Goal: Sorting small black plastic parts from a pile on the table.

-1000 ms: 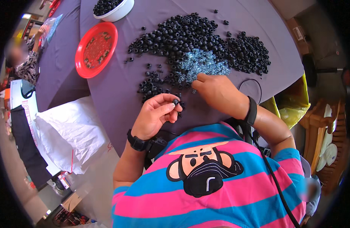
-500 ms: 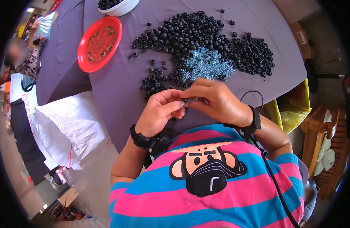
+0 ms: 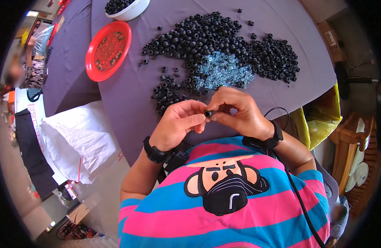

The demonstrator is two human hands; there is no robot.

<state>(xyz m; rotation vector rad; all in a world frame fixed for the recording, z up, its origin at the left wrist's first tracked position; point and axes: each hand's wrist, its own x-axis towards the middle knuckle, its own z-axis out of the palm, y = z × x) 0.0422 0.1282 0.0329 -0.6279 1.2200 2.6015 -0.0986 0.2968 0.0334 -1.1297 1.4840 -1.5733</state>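
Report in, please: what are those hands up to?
Left hand pinching small black piece. Right hand meeting it there. Black pile, clear bluish bits beyond. Nothing seen in the way.

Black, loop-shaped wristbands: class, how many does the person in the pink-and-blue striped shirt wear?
2: one black wristband is around the wrist of the left hand, another black wristband around that of the right hand. Both wrists show, so none seems hidden.

Purple cloth [image 3: 126,97] lies open leftward; black beads [image 3: 203,35] block ahead, a cable [image 3: 278,108] possibly rightward.
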